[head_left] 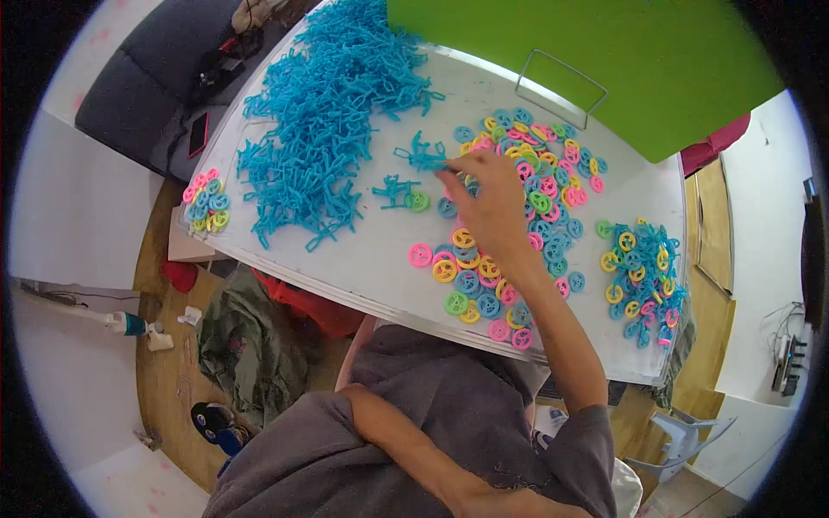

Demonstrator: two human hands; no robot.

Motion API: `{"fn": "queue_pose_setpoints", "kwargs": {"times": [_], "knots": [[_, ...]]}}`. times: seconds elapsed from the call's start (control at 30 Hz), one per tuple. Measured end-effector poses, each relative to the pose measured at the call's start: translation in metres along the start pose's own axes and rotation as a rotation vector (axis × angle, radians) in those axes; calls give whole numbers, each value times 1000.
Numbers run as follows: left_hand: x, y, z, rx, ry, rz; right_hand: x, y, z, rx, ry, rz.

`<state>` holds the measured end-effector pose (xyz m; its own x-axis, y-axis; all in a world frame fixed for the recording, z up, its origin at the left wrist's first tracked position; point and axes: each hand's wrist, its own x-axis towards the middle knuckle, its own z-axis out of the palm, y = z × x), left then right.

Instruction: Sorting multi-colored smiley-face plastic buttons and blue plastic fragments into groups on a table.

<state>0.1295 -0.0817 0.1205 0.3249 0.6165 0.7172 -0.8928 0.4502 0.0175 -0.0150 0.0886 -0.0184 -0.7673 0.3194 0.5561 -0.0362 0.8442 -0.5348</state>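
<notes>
My right hand [490, 192] reaches over the white table, its thumb and fingers pinched on a thin blue plastic frame piece [423, 157]. Just below that lies another small blue frame piece [395, 192], touching a green spoked plastic wheel [418, 201]. Under and around my right hand spread many pink, yellow, green and blue spoked wheels [467, 282]. Farther left, blue frame pieces form a large tangled heap [319, 112]. My left forearm [414, 449] lies folded across my lap. Of my left hand [527, 504] only the back shows at the lower edge; its fingers are hidden.
A green panel [596, 60] with a wire handle [561, 86] stands along the table's far side. At the right edge sits a mixed pile of blue pieces with wheels [641, 278]. A small wheel cluster [205, 201] is at the left corner, near a phone [199, 135] on the dark sofa.
</notes>
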Motion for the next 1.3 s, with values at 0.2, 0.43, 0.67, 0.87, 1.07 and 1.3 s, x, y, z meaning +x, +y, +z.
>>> {"fn": "queue_pose_setpoints", "kwargs": {"times": [0.2,0.43,0.67,0.87,1.07,1.3], "knots": [[-39,20,-31,143,27,-196,-11,-9,-55,561,-86,538],[-62,125,-50,2082,1441,701,-78,-10,-102,850,58,650],[-76,123,-91,1804,1412,424,-105,-15,-110,863,68,624],[-76,123,-101,2506,1032,495,-120,-11,-131,1412,84,878],[-75,113,-116,2604,914,541,-139,-3,-133,1118,77,807],[-67,104,-142,2568,858,464,-151,-13,-138,863,306,796]]}}
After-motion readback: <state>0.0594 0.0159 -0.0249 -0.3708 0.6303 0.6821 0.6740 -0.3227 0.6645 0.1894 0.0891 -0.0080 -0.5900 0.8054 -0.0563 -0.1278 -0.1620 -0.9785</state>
